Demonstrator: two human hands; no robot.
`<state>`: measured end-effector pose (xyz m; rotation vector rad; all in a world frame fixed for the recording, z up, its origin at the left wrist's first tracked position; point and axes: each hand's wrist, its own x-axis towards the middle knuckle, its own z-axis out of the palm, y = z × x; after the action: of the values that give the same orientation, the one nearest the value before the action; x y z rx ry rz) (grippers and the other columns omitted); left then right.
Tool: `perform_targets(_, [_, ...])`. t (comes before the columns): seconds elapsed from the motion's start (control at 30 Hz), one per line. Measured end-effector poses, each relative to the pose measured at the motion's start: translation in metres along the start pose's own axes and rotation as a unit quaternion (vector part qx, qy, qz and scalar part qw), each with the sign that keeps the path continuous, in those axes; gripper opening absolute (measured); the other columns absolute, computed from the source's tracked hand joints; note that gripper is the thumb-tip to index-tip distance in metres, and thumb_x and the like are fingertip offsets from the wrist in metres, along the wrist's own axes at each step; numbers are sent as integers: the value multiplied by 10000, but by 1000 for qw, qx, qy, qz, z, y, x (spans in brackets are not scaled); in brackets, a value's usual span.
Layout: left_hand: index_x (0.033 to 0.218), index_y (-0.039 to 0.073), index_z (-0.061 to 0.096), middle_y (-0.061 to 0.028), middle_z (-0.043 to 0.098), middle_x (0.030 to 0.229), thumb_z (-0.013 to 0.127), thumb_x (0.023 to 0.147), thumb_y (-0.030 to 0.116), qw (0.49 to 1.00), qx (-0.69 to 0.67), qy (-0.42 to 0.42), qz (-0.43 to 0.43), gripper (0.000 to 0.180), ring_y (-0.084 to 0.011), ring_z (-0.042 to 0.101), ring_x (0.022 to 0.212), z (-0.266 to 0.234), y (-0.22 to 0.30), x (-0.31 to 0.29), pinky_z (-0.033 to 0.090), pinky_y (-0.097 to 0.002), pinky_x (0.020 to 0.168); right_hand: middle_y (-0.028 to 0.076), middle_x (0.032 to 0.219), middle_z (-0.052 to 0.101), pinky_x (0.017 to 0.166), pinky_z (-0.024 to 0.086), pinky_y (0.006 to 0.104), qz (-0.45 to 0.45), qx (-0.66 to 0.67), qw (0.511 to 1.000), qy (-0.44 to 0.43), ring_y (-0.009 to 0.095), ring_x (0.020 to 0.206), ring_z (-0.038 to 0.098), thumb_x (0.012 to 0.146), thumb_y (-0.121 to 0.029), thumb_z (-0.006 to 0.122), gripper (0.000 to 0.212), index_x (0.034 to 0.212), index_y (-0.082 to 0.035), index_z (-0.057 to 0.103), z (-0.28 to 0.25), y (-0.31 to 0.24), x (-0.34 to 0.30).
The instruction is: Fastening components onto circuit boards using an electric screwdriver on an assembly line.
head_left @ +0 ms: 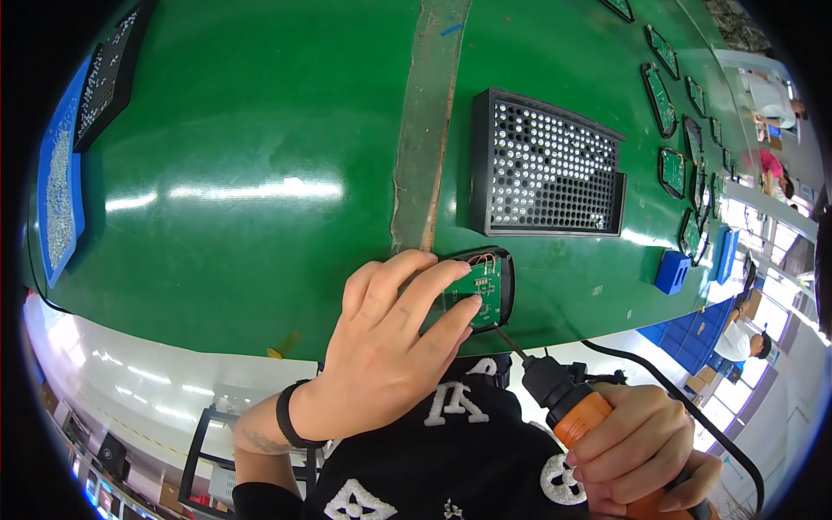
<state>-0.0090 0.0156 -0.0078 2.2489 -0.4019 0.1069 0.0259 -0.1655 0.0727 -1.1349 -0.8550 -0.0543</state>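
A green circuit board [488, 299] sits in a black plastic housing [510, 282] near the table's front edge. Thin orange-brown wires curl along its far edge. My left hand [394, 334] lies over the board's left side, its fingers bent and holding board and housing against the table. Wrapped in my right hand [637, 446] is an orange and black electric screwdriver [579, 412]. Its thin bit points up and left, and the tip is at the housing's near right corner. Whether a screw is under the tip cannot be made out.
A black perforated tray [555, 165] holding silver screws stands beyond the board. Several more boards in housings [660, 100] lie at the right, near a blue block [672, 272]. At far left are a blue bin [59, 191] of small pieces and another black tray [108, 74]. A black cable [685, 381] loops at right.
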Motion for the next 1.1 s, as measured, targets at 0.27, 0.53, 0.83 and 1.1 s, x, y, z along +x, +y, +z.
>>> perform_targets(0.27, [927,47,631,-105,532,1128,691,632,76,1000,2,1,-2,302,-281,489,1050,0,0,1,373,-398,854,71,610,520,372,475,319,10,-27,999,18,162,402,513,761,29,642,393,1050,-48,386,3,-3,-1])
perform_targets(0.53, [926,44,631,-106,532,1126,681,627,79,1000,3,2,-2,305,-280,489,1051,0,-1,0,374,-396,852,71,623,530,386,481,328,52,1,998,-29,164,407,517,760,43,636,402,1063,-53,390,-2,-6,4])
perform_targets(0.83, [922,39,626,-108,535,1124,667,643,77,1000,3,0,4,284,-279,488,1054,1,-1,1,374,-395,852,64,618,524,399,482,344,64,-31,997,-15,183,410,516,767,36,630,391,1063,-63,395,5,-9,1])
perform_targets(1.1, [922,31,625,-117,538,1123,657,649,71,1000,1,2,4,279,-285,499,1044,1,-2,1,389,-393,842,56,630,526,411,474,339,140,-58,988,-25,180,430,514,780,-5,648,401,1072,-120,398,9,-9,7])
